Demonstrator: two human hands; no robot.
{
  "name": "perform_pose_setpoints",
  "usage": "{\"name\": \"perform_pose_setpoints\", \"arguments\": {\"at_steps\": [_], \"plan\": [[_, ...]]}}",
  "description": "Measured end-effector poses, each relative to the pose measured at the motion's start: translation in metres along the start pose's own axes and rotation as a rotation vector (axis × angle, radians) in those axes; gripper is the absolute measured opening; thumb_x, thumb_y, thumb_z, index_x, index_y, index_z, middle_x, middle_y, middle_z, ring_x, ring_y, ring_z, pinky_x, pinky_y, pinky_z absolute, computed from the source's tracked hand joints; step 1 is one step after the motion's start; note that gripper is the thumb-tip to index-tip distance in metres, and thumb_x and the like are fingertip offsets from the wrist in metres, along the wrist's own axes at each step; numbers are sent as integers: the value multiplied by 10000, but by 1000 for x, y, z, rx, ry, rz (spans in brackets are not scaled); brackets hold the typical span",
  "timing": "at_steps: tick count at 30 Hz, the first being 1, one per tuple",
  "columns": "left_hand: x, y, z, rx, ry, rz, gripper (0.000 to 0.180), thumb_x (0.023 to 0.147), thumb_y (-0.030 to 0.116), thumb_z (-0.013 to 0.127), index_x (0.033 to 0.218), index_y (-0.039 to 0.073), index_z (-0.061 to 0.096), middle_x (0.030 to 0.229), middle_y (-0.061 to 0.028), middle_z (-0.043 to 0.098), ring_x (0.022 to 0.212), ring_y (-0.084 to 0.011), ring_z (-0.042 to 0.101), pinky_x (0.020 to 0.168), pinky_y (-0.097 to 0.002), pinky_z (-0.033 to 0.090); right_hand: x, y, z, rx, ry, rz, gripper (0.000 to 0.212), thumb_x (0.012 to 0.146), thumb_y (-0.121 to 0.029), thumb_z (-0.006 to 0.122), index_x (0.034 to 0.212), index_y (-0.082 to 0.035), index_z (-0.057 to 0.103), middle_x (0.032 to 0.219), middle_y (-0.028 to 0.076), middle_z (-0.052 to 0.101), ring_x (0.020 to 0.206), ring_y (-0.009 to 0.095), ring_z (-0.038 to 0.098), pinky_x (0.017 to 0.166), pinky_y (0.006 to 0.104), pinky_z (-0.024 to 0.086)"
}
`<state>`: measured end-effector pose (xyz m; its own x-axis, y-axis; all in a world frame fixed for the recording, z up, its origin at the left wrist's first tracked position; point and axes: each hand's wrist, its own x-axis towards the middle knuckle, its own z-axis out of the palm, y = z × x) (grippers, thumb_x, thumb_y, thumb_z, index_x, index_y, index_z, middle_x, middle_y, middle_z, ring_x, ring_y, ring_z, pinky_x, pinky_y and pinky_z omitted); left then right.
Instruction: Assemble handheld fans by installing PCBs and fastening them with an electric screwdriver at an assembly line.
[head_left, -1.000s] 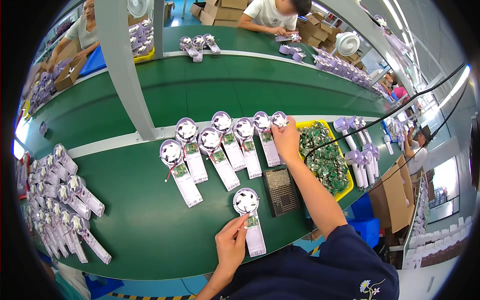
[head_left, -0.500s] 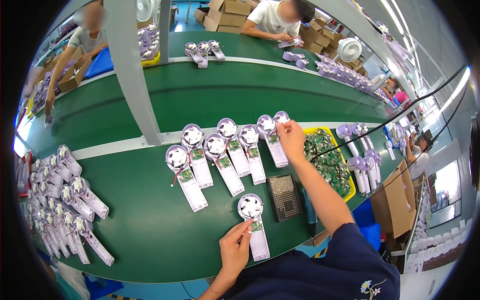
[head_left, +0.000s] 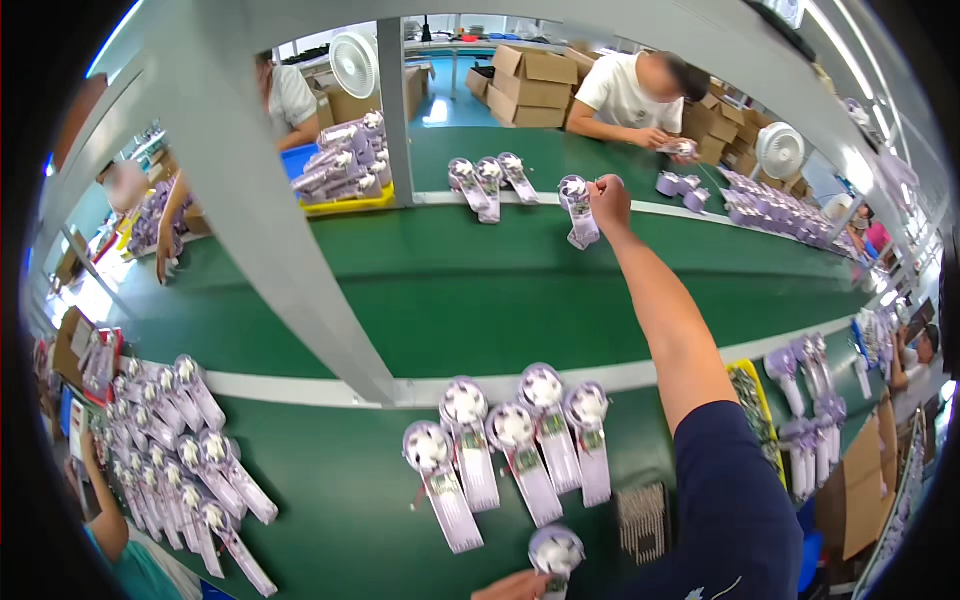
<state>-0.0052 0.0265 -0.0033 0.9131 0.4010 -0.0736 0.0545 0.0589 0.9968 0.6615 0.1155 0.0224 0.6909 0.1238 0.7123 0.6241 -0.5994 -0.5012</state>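
Note:
My right arm stretches far over the green belt. My right hand [head_left: 610, 205] is closed on the edge of a lilac handheld fan half [head_left: 577, 198], with a white impeller and a small green circuit board; a second handle end seems to show under it. At the lower edge, my left hand [head_left: 515, 587] is partly cut off, its fingers together against another handheld fan half [head_left: 556, 550]. Several such fan halves [head_left: 514, 428] lie in a group on the near table, with circuit boards in their handles. Next to them is a dark tray of small metal parts [head_left: 642, 522].
A grey metal post [head_left: 290, 230] slants up at the left. Many fan halves [head_left: 165, 450] lie at the left. A yellow bin of circuit boards [head_left: 757, 410] and lilac fans [head_left: 815, 420] are at the right. Across the belt [head_left: 480, 300], a person [head_left: 640, 100] works beside three fan halves [head_left: 488, 185].
My right hand has moved from the near table's far edge across the belt, taking the fan half along. The view has shifted, so the near table sits lower and my left hand is mostly cut off.

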Motion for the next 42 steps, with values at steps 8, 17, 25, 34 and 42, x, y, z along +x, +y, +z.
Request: {"name": "perform_pose_setpoints", "arguments": {"at_steps": [8, 17, 25, 34, 42], "plan": [[-18, -5, -2, -65, -42, -247, 282, 930, 97, 617, 1195, 11, 664, 1255, -189, 617, 1196, -303, 581, 1038, -388, 417, 29, 3, 97, 124, -183, -60, 157, 851, -169, 682, 865, -26, 621, 829, 182, 679, 821, 363, 662, 738, 465, 510], [-4, 1, 8, -329, 158, -362, 191, 950, 178, 606, 1046, 67, 730, 1064, -127, 695, 1011, -205, 657, 877, -343, 511, 11, 8, 90, 75, -161, 176, 410, 862, -264, 606, 1221, -66, 621, 1072, 241, 684, 1032, 416, 642, 910, 482, 499], [29, -15, 16, 178, 175, 145, 204, 878, 10, 631, 1064, 22, 714, 991, -173, 709, 857, -228, 703, 772, -304, 541, -41, 52, -8, -95, -550, 268, 341, 854, -358, 544, 808, -86, 743, 903, 190, 714, 901, 375, 690, 828, 463, 537], [-7, -11, 13, 19, 329, 83, 217, 916, -1, 618, 1114, -7, 707, 966, -112, 718, 671, -58, 559, 557, -205, 430, -197, -140, -250, 305, -809, -62, 363, 893, -278, 682, 1175, -59, 618, 835, 78, 698, 683, 170, 647, 611, 313, 502], [-17, -12, 17, -43, 315, 80, 234, 919, -6, 615, 1136, -5, 703, 982, -96, 711, 663, -43, 531, 561, -191, 420, -274, -150, -320, -70, -1036, -181, 511, 843, -354, 718, 1298, -181, 562, 791, 28, 671, 700, 241, 649, 633, 390, 503]]}}
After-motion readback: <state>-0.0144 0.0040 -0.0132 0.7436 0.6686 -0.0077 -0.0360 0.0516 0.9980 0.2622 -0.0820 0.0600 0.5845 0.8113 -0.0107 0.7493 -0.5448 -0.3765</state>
